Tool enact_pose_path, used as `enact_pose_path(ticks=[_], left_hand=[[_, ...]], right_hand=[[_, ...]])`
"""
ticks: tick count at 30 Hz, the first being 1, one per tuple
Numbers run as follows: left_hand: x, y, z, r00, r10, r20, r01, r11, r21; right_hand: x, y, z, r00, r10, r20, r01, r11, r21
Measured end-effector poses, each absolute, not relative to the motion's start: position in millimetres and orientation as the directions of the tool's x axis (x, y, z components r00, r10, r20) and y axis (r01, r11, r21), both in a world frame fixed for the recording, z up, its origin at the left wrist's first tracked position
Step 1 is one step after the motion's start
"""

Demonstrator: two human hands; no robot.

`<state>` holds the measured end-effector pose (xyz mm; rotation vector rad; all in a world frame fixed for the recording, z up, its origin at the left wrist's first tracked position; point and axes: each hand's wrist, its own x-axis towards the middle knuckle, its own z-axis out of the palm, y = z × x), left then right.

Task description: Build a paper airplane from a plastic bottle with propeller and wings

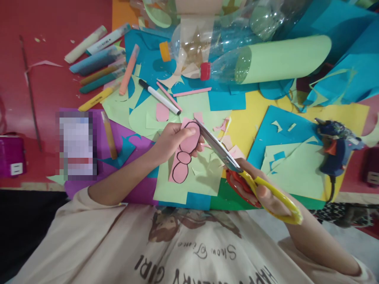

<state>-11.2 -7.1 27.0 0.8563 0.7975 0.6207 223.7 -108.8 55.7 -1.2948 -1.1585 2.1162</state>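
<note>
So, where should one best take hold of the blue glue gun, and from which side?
Grip the glue gun by its handle, below the orange trigger, coming from above on the near side. It lies flat on its side, nozzle pointing up-left, cord leaving the handle's end. The right hand, nearest it, holds scissors.

Before you, the red bench (50, 35) carries overlapping sheets of coloured paper (352, 114), a cluster of marker pens (97, 59) at its left, 1 thin dark stick (30, 94) and a magenta box (10, 156).

Red table (53, 90), grey floor (340, 240) below
</note>
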Motion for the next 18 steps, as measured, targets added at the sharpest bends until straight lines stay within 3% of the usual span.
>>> enact_pose_path(ticks=[11,16,18], left_hand=[[-11,-4,29,0.546,0.733,-0.407,-0.148,0.562,0.814],[-15,5,20,0.538,0.602,-0.590,-0.218,0.776,0.592],[-15,4,17,0.540,0.583,-0.607,-0.231,0.796,0.559]], right_hand=[[229,-112,51,-0.483,0.692,-0.536,0.035,-0.597,-0.802],[219,-110,49,-0.438,0.775,-0.456,-0.056,-0.529,-0.847],[211,-110,48,-0.397,0.818,-0.416,-0.094,-0.487,-0.868]])
